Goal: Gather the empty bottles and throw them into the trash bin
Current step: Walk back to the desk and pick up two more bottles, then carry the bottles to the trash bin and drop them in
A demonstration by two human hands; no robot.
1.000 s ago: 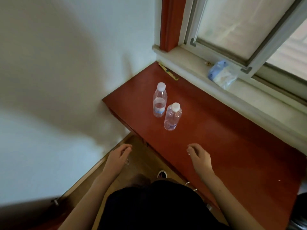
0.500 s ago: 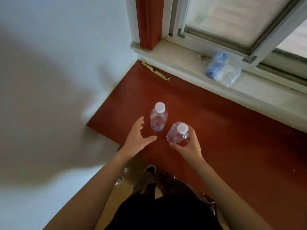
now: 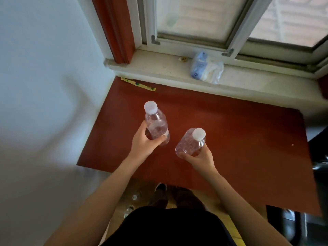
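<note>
Two clear plastic bottles with white caps are over the red-brown table [image 3: 239, 139]. My left hand [image 3: 143, 142] grips the left bottle [image 3: 156, 123] around its lower body; the cap points away from me. My right hand [image 3: 200, 158] holds the right bottle [image 3: 191, 143] from below, its cap tilted toward the camera. Both bottles look empty. No trash bin can be made out for certain.
A white wall stands on the left. Behind the table runs a window sill [image 3: 159, 66] with a crumpled plastic bag [image 3: 205, 68] on it. A yellow strip [image 3: 138, 84] lies in the table's far corner. Small bottles [image 3: 131, 205] lie on the floor by my feet. Something dark [image 3: 301, 226] sits low right.
My left hand has closed around the left bottle, which it was only reaching for. My right hand keeps its bottle. The view has moved closer over the table.
</note>
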